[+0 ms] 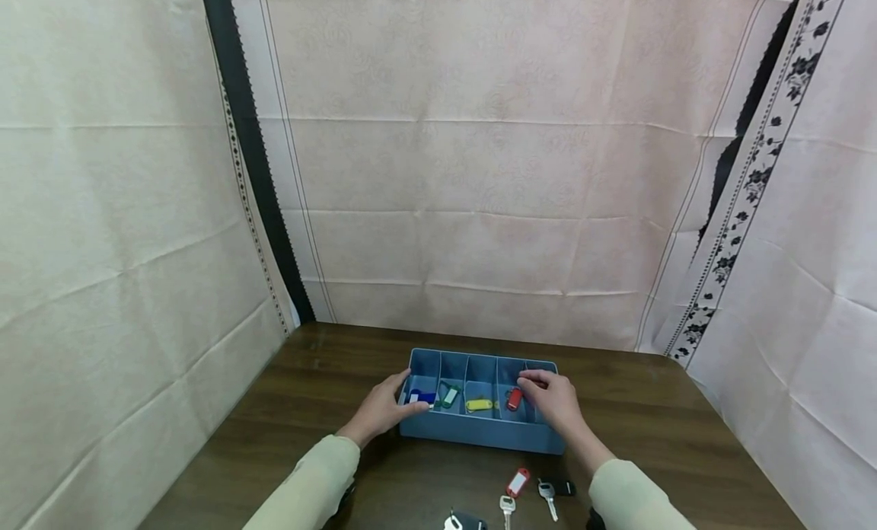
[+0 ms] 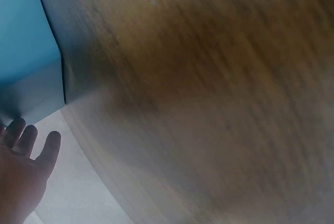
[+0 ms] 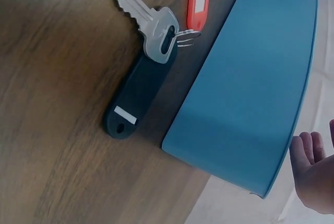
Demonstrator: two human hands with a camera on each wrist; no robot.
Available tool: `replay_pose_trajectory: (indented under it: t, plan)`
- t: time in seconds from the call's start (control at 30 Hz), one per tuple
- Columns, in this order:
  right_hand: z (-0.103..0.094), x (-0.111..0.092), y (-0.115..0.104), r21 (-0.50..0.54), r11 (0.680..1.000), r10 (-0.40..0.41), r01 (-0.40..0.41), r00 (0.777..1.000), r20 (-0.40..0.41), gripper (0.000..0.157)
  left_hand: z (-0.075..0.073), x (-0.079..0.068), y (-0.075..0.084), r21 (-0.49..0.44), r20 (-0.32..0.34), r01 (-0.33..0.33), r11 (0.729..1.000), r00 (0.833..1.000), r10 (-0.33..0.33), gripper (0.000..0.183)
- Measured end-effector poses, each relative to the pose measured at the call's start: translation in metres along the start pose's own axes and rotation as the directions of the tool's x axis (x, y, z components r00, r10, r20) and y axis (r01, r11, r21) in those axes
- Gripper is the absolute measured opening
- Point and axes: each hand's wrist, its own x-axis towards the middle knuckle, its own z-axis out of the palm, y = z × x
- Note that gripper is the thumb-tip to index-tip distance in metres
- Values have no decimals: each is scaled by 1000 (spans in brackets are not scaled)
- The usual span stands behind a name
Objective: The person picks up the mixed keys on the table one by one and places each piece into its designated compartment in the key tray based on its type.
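A blue divided tray (image 1: 479, 432) stands on the table. My left hand (image 1: 380, 410) holds its left end, thumb over the front edge and fingers along the end wall. In the left wrist view, fingertips (image 2: 15, 130) lie against that wall. Inside, in separate compartments, are a dark blue key tag (image 1: 426, 397), a green key tag (image 1: 449, 397), a yellow key tag (image 1: 479, 404) and a red key tag (image 1: 515, 398). My right hand (image 1: 553, 399) reaches over the tray's right part, thumb and fingertips close together just above the red tag. Whether they pinch anything is unclear.
In front of the tray lie another red key tag (image 1: 518, 481) with a key (image 1: 507, 504), a black key tag (image 3: 136, 91) with a silver key (image 3: 156, 31), and a dark tag (image 1: 471, 522) with a key at the frame's bottom. Pale cloth (image 1: 466, 172) hangs behind the table.
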Motion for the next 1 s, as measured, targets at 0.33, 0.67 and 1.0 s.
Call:
replay_pose_trajectory:
  t: [0.33,0.67,1.0]
  plan:
    - [-2,-15,-3,-26,998,-57,58,998,30,19,0,3,-2,-21,17,-15,1000,1000,15,93]
    - [-3,-39,-4,-2,998,-59,60,991,117,19,0,4,-1,-51,27,8,999,1000,-7,90]
    - [-7,-62,11,-22,984,-164,180,937,309,29,-10,4,-4,-15,72,-61,998,996,62,86]
